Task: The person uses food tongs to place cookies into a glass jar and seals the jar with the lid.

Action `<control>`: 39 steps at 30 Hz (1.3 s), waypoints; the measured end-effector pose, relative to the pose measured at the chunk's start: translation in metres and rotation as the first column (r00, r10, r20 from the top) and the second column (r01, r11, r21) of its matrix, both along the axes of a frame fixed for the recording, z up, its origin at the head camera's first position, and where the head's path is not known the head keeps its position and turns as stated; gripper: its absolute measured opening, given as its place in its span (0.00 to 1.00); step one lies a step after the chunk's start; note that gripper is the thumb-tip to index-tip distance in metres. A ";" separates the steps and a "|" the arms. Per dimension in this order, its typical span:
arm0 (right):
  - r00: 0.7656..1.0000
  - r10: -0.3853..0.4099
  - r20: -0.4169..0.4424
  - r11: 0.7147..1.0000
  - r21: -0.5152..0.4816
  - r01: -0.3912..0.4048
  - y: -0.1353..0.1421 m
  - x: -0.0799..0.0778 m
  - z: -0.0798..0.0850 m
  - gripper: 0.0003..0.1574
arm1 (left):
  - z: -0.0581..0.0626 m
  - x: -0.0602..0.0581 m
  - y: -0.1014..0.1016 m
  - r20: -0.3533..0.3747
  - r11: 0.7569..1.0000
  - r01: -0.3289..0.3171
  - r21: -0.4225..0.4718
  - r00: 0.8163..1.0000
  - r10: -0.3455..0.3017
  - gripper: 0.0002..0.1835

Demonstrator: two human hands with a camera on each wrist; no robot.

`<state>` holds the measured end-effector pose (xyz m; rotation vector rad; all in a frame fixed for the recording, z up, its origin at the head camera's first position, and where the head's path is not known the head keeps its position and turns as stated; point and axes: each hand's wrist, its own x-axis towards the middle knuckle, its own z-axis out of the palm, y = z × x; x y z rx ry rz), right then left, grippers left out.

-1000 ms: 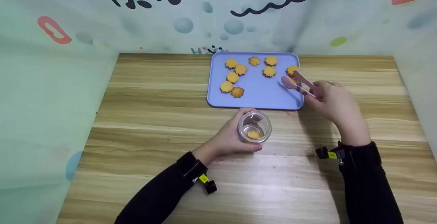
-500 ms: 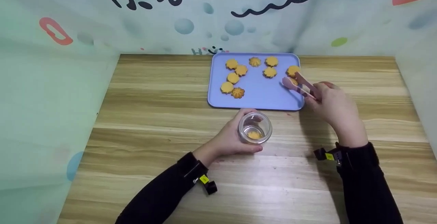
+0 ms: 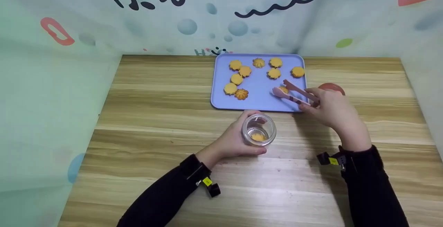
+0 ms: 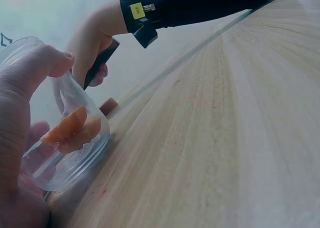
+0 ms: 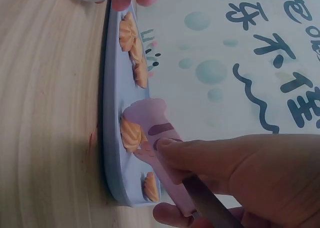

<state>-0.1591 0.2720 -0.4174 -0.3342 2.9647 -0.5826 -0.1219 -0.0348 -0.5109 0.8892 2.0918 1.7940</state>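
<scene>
My left hand [image 3: 233,138] grips a clear jar [image 3: 259,129] upright on the table, mouth up. Orange-yellow cookie pieces [image 4: 73,130] lie at its bottom. In my right hand [image 3: 337,111] is a pair of pink tongs [image 3: 294,99], held between thumb and fingers. Between the tong tips is a ridged cookie [image 3: 284,89], over the right front part of the blue tray [image 3: 259,104]. The right wrist view shows that cookie [image 5: 131,134] partly behind one tong arm; whether it touches the tray is unclear.
Several more flower-shaped cookies [image 3: 236,79] lie on the tray's left side and along its back. One cookie [image 3: 297,72] sits alone near the right rim. A reddish round object [image 3: 331,88] lies behind my right hand, partly hidden. A printed cloth [image 3: 207,19] rises behind the table.
The tongs have moved left and nearer to me over the tray, and the cookie between their tips went along. More of the reddish round object shows. My left hand and the jar have stayed put.
</scene>
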 end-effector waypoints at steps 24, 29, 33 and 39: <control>0.998 -0.003 -0.061 1.000 0.021 0.004 -0.008 0.001 -0.002 0.29 | -0.001 -0.001 0.001 -0.001 1.000 -0.006 -0.003 1.000 0.006 0.54; 0.997 -0.014 -0.076 1.000 -0.003 0.014 -0.007 0.002 -0.003 0.28 | -0.002 -0.001 0.001 0.010 1.000 0.000 0.006 1.000 0.000 0.54; 0.996 -0.012 -0.090 1.000 -0.016 0.011 -0.008 0.003 -0.001 0.29 | -0.001 0.000 0.002 -0.011 1.000 0.000 0.002 1.000 0.000 0.54; 0.996 -0.020 -0.088 0.999 -0.043 0.016 -0.008 0.004 0.004 0.32 | -0.001 -0.001 0.001 -0.017 1.000 -0.003 0.001 1.000 0.003 0.54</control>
